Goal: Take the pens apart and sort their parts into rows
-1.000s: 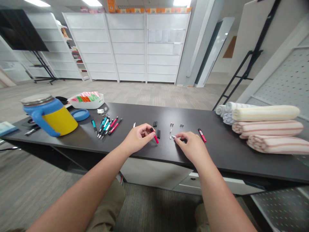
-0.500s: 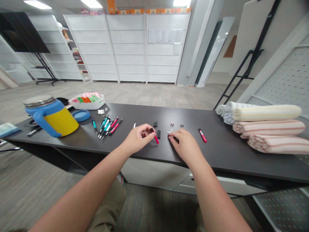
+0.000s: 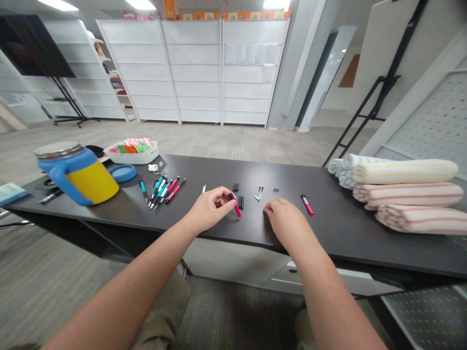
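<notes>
My left hand (image 3: 215, 206) is closed around a slim red marker (image 3: 237, 210) with a black end, its red part pointing down to the right. Two black marker caps or barrels (image 3: 241, 202) lie just right of it, and two shorter black pieces (image 3: 235, 186) lie behind. Over the table, my right hand (image 3: 284, 216) has its fingers pinched together; anything between them is hidden. Small white pieces (image 3: 257, 198) lie left of its fingertips. Tiny red-tipped parts (image 3: 260, 188) and small grey parts (image 3: 276, 190) sit farther back. To the right lies a red marker (image 3: 307, 205) with a black end.
Several teal, white and red pens (image 3: 160, 190) lie on the dark table (image 3: 219, 170) at left. Near them stand a blue-yellow jug (image 3: 87, 177), a blue lid (image 3: 123, 173) and a white basket (image 3: 140, 156). Rolled towels (image 3: 412, 192) are stacked at right.
My right hand has shifted right, away from the small white pieces. The black piece that showed at its fingers is out of sight. My left hand keeps hold of the red marker.
</notes>
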Demonstrator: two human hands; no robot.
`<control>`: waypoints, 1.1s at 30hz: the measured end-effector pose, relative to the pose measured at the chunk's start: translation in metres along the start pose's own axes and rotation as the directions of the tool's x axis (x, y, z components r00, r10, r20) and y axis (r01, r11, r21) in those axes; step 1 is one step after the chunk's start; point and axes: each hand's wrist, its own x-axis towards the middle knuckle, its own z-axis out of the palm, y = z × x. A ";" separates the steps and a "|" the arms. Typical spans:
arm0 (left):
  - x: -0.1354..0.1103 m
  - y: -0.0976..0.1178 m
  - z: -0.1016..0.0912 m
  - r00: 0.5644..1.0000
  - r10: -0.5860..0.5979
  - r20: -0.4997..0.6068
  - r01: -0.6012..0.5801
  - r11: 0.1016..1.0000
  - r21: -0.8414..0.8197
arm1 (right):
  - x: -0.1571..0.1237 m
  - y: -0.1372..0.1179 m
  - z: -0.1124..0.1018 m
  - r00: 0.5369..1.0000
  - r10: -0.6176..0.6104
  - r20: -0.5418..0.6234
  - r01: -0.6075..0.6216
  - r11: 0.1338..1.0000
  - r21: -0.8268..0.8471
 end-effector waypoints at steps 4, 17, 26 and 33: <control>0.001 -0.002 0.000 1.000 -0.001 -0.012 0.001 1.000 -0.008 | -0.002 0.002 0.001 1.000 0.008 -0.022 -0.006 0.997 0.080; 0.001 -0.002 -0.001 1.000 -0.009 -0.011 0.008 0.995 -0.096 | 0.016 0.001 -0.024 0.991 -0.071 -0.117 0.093 0.975 0.202; -0.001 -0.002 -0.002 1.000 -0.007 -0.009 0.006 0.993 -0.119 | 0.062 -0.003 -0.002 0.988 -0.118 -0.099 0.133 0.979 0.157; 0.000 -0.002 -0.002 1.000 -0.014 0.003 0.014 0.992 -0.123 | 0.054 -0.002 0.011 0.994 -0.093 -0.056 0.099 0.990 0.100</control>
